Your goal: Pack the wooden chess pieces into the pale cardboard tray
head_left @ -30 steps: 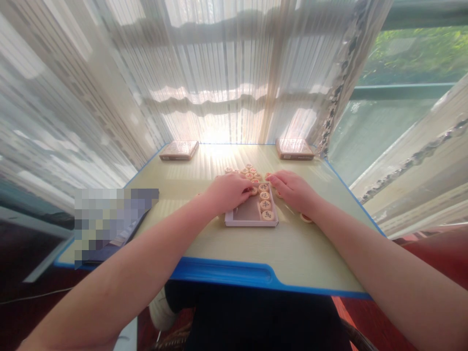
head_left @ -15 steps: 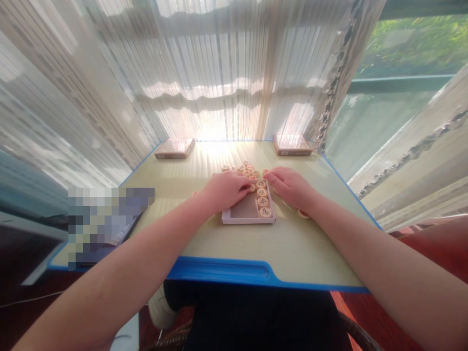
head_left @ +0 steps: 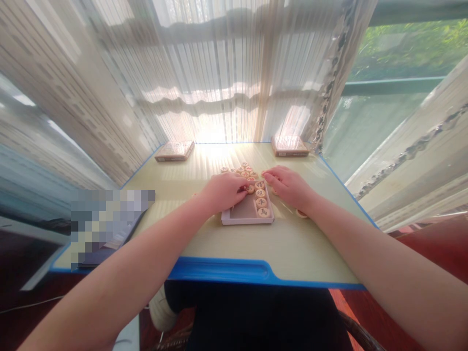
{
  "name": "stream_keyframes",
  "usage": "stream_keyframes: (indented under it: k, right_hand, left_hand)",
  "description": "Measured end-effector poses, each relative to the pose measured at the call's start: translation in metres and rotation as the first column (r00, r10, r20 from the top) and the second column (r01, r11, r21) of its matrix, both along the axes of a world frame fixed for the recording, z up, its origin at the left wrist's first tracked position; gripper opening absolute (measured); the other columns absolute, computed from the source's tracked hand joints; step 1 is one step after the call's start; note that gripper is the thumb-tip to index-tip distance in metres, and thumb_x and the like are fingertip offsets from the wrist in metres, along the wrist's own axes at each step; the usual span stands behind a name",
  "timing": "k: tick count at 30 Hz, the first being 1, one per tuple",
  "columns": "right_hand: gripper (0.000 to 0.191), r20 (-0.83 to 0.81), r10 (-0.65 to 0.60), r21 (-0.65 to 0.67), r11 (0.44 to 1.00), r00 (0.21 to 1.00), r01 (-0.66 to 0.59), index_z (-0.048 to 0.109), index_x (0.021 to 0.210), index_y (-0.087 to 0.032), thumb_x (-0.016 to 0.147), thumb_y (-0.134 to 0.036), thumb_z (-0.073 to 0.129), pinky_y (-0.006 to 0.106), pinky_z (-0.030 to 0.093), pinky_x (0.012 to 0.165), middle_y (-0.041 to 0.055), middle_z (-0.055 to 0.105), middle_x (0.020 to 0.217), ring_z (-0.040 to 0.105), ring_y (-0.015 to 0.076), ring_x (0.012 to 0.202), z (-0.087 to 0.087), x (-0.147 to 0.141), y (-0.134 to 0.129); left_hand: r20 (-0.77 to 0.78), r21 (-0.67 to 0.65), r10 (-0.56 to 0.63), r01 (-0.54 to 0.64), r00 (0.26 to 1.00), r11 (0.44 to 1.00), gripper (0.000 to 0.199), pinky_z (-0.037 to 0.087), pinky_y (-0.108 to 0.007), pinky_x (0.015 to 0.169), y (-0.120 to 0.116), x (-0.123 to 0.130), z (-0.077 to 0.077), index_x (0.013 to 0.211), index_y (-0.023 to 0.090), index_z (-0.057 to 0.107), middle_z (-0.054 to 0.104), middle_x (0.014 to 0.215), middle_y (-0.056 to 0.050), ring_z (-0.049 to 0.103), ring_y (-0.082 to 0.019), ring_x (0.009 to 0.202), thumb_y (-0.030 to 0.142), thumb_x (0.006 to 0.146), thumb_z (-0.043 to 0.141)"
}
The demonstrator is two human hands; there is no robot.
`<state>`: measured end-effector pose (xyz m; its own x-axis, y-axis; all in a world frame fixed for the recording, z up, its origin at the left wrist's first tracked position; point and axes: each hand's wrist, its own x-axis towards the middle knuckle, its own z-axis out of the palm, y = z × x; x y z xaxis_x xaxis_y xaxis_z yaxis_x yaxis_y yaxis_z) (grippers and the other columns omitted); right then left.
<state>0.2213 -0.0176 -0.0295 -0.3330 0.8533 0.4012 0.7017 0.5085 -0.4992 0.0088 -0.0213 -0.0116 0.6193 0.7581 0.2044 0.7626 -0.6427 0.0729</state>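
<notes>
A shallow white box (head_left: 247, 221) sits on the table with a column of round wooden Chinese chess pieces (head_left: 261, 202) along its right side. My left hand (head_left: 224, 191) reaches over the box's left part, its thumb and fingers closed on a Chinese chess piece (head_left: 250, 188) with a dark character, beside the top of that column. Just outside the box's far right corner, my right hand (head_left: 287, 183) has its fingers curled, the fingertips on another piece that they mostly cover. Behind the box lies a loose cluster of pieces (head_left: 247, 170), some marked in red.
Two flat boxes lie at the table's far edge, a left box (head_left: 174, 150) and a right box (head_left: 290, 146). A dark, partly blurred-out device (head_left: 120, 229) stands at the left. One piece (head_left: 302, 213) lies by my right wrist. Sheer curtains (head_left: 212, 63) hang behind the table.
The view has shifted slightly. Both hands stay almost in place, the left still at the same piece in the box and the right at the pieces beyond its corner.
</notes>
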Motion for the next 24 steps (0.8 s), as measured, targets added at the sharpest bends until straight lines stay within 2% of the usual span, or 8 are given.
stream_keyframes:
  k: [3, 8, 10, 15, 20, 24]
  right_hand:
    - [0.033, -0.007, -0.004, 0.002, 1.0, 1.0, 0.004, 0.067, 0.093, -0.016, 0.091, -0.036, 0.041, 0.029, 0.04, 0.081, 0.0078, 0.064, 0.089, 0.057, 0.0191, 0.089, -0.001, 0.0, 0.0]
    - [0.034, 0.008, 0.023, 0.007, 1.0, 1.0, -0.023, 0.067, 0.088, -0.016, 0.092, -0.036, 0.039, 0.029, 0.039, 0.081, 0.0074, 0.064, 0.086, 0.056, 0.0188, 0.088, -0.001, 0.001, 0.001]
    - [0.035, 0.006, 0.022, 0.019, 1.0, 1.0, -0.022, 0.066, 0.083, -0.017, 0.093, -0.036, 0.038, 0.029, 0.039, 0.08, 0.0068, 0.063, 0.083, 0.056, 0.0186, 0.086, 0.0, 0.001, 0.001]
    - [0.031, -0.025, -0.037, 0.027, 0.999, 0.999, 0.038, 0.066, 0.081, -0.017, 0.09, -0.035, 0.042, 0.029, 0.04, 0.076, 0.0065, 0.062, 0.082, 0.056, 0.0181, 0.082, -0.001, 0.001, 0.001]
    - [0.026, -0.031, -0.041, 0.025, 0.999, 0.999, 0.042, 0.067, 0.085, -0.017, 0.087, -0.034, 0.047, 0.03, 0.042, 0.074, 0.0072, 0.065, 0.086, 0.057, 0.0185, 0.082, -0.002, 0.001, 0.0]
    - [0.028, -0.21, -0.181, -0.126, 0.979, 0.961, 0.157, 0.067, 0.081, -0.018, 0.083, -0.04, 0.051, 0.028, 0.043, 0.061, 0.0043, 0.064, 0.075, 0.057, 0.0162, 0.067, 0.001, -0.001, -0.002]
  left_hand:
    - [-0.003, -0.006, 0.007, -0.007, 1.0, 1.0, 0.023, 0.047, -0.03, 0.072, 0.0, 0.0, 0.0, 0.088, 0.023, 0.069, 0.068, 0.088, -0.003, 0.06, -0.02, 0.085, 0.033, 0.085, 0.049]
    - [0.052, -0.007, -0.002, 0.003, 0.999, 1.0, 0.026, 0.047, -0.03, 0.075, 0.0, 0.0, 0.0, 0.099, 0.024, 0.068, 0.069, 0.092, -0.003, 0.06, -0.02, 0.087, 0.033, 0.085, 0.049]
    - [0.1, 0.018, 0.002, -0.004, 0.995, 1.0, 0.026, 0.047, -0.031, 0.074, 0.0, -0.001, 0.0, 0.098, 0.022, 0.069, 0.069, 0.088, -0.004, 0.06, -0.02, 0.084, 0.033, 0.084, 0.049]
    - [0.245, 0.073, 0.092, -0.113, 0.965, 0.991, 0.027, 0.047, -0.03, 0.071, 0.006, -0.008, 0.002, 0.089, 0.019, 0.069, 0.068, 0.084, -0.005, 0.06, -0.017, 0.075, 0.029, 0.086, 0.044]
    - [0.276, 0.072, 0.193, -0.22, 0.942, 0.973, 0.029, 0.047, -0.033, 0.082, 0.023, -0.024, -0.004, 0.094, 0.017, 0.068, 0.069, 0.093, -0.006, 0.061, -0.02, 0.088, 0.026, 0.085, 0.042]
    - [0.282, -0.027, 0.231, -0.233, 0.931, 0.972, 0.042, 0.046, -0.034, 0.088, 0.034, -0.031, -0.011, 0.095, 0.016, 0.068, 0.069, 0.1, -0.008, 0.061, -0.021, 0.097, 0.035, 0.092, 0.031]
